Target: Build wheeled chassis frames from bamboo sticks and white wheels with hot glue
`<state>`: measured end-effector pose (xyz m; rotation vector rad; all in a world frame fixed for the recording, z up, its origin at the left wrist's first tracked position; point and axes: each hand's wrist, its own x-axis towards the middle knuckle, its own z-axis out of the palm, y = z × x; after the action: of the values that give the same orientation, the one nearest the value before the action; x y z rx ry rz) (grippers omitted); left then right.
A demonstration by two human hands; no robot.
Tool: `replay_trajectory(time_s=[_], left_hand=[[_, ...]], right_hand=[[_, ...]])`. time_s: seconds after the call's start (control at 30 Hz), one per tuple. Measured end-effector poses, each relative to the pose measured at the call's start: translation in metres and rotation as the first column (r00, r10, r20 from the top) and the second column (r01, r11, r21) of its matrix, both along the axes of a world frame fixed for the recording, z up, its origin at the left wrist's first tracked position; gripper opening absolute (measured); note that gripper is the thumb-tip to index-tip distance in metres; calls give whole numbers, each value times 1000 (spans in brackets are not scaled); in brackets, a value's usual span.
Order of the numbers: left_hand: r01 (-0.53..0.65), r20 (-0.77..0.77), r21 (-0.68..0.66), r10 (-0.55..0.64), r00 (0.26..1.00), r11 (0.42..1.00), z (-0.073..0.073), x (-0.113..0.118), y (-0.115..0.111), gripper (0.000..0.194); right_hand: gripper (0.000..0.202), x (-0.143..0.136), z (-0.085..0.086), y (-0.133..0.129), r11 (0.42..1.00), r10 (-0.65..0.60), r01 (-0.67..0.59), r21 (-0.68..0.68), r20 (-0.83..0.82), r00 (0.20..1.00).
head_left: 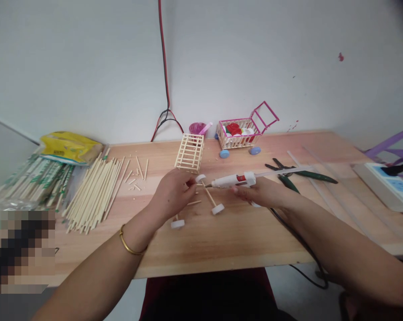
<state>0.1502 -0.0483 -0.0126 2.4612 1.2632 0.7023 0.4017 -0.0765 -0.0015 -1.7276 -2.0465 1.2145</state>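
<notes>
My right hand is wrapped round a white glue gun, whose nozzle points left at the upper end of a stick axle with white wheels. My left hand is closed, its fingertips beside that upper wheel; what they pinch is too small to make out. Below the left hand lies another white wheel on a stick, partly hidden by the hand. A small slatted frame of sticks stands just behind the left hand.
Loose sticks, cut pieces and a yellow packet lie left. At the back are a purple bowl and a pink-edged toy cart. Green-handled pliers, clear glue sticks and a power strip lie right. A cord trails below my right arm.
</notes>
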Motion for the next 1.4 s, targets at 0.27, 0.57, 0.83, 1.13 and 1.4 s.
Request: replay_trajectory(time_s=[0.27,0.57,0.83,1.13,1.4], left_hand=[[2,-15,-17,-2,1000,1000,2,1,-1,11],[37,-11,-1,-37,999,999,-4,3,0,10],[65,-15,12,-65,998,998,-7,4,0,10],[79,-57,41,-77,995,996,-8,5,1,10],[93,-39,50,-91,995,994,-13,5,1,10]], right_hand=[[41,0,-2,1,1000,-18,18,-8,3,1000],[43,4,-8,3,999,30,-29,37,-23,999],[36,5,-10,4,1000,3,-3,-2,-73,997],[37,5,-9,4,1000,-9,9,0,-80,997],[38,6,-10,5,1000,-26,25,-15,-74,997]])
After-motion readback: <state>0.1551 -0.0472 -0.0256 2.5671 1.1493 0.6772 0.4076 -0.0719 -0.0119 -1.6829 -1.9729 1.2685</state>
